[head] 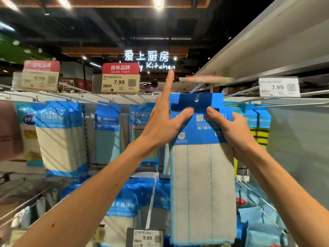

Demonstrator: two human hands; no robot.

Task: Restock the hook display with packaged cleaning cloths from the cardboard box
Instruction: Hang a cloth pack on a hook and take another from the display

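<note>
This is a supermarket: price tags (120,82) (7.99, 9.99) at eleven o'clock, packaged cloths (60,139) hanging in rows at nine o'clock.

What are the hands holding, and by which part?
Left hand and right hand hold the cloth pack by its blue header card, thumbs on its front.

Upright cleaning cloth pack (201,157), blue header card, grey cloth, held up before stocked hook display (99,97)
</note>
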